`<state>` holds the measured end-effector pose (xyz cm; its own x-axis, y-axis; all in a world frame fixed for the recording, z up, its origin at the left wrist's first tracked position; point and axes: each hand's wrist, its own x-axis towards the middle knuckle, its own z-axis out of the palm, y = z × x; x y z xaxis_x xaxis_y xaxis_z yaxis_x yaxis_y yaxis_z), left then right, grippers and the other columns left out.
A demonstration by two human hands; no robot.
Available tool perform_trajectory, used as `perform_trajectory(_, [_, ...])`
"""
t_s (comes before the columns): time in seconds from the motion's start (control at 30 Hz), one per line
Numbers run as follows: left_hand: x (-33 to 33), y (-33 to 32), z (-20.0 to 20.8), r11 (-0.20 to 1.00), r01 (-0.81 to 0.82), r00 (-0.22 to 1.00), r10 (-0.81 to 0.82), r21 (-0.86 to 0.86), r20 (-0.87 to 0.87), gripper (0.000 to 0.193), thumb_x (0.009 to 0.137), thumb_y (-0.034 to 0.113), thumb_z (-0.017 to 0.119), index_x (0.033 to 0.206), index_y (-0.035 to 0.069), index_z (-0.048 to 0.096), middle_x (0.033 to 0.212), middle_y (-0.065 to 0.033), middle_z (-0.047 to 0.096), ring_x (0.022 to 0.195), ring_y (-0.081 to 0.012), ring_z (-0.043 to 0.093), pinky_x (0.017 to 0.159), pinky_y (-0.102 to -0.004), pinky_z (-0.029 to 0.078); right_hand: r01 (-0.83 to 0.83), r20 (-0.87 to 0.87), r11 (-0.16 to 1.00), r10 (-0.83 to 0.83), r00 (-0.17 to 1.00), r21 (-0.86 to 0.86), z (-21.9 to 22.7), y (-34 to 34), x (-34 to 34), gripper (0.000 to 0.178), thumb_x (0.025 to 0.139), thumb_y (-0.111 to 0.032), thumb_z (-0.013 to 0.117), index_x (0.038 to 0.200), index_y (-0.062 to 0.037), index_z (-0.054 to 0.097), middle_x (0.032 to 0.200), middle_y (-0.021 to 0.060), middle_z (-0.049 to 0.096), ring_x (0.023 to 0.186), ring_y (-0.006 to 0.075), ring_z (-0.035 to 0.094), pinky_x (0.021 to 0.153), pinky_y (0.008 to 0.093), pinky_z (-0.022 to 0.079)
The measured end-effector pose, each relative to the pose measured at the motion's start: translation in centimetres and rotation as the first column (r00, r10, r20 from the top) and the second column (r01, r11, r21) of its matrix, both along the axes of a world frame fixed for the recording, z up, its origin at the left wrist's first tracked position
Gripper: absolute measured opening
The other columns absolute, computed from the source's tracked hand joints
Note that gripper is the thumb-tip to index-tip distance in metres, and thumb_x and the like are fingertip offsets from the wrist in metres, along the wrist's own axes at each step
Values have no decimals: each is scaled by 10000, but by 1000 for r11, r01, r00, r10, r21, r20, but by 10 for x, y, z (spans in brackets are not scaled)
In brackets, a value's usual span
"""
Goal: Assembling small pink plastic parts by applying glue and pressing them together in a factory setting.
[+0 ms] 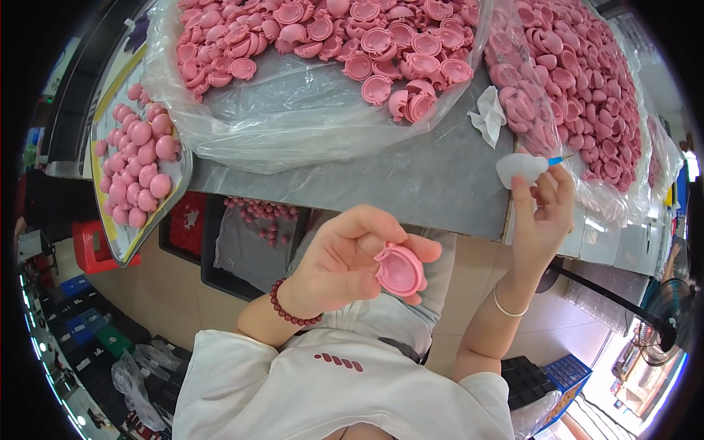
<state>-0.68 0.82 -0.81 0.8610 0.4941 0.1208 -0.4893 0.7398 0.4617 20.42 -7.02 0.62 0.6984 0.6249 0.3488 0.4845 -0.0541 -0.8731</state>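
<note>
My left hand [352, 257] is closed round a pink plastic half shell [400, 270], its hollow side turned up toward me. It is held above my lap, just off the table's front edge. Over the table's right end, my right hand [544, 202] grips a white squeeze bottle [519, 170]. The bottle lies on its side in my fingers, and its blue tip with a thin needle points right, away from the shell. Close behind the bottle, a crumpled white tissue [488, 117] rests on the grey table [440, 165].
Loose pink half shells [378, 40] fill a clear plastic sheet [293, 139] at the back. Another heap of shells [572, 81] stands at the right. A tray [176, 192] of closed pink balls [136, 158] sits at the left. A black fan [656, 330] stands lower right.
</note>
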Motion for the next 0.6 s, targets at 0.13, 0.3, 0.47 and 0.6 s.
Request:
perform_trajectory(0.13, [-1,0,0,997,43,999,-43,-59,10,352,734,102,652,996,117,417,1049,-201,535,805,-283,592,627,-395,518,-39,248,998,49,968,-45,-1,-2,6,394,734,-29,604,1085,24,434,1003,110,574,847,136,536,657,224,422])
perform_trajectory(0.3, [-1,2,9,995,-43,996,50,88,-80,419,673,124,713,1001,86,455,1029,-200,536,808,-245,589,655,-338,503,409,752,909,-214,623,-80,36,-24,69,324,748,-153,597,1039,-26,533,995,61,577,889,135,521,689,263,415])
perform_trajectory(0.47, [-3,2,11,958,-142,943,208,250,-261,525,638,170,746,1039,29,436,1045,-188,533,797,-171,573,691,-288,489,402,660,755,54,749,-518,31,-27,119,299,752,-174,589,1010,-28,550,993,73,563,851,155,528,698,260,412])
perform_trajectory(0.6, [-5,3,15,987,47,972,-81,-155,-220,513,680,171,714,1076,40,416,1084,-190,520,801,-179,582,692,-289,493,404,624,704,72,778,-584,34,-20,114,302,742,-163,585,1005,-21,533,923,81,566,789,178,535,707,273,417])
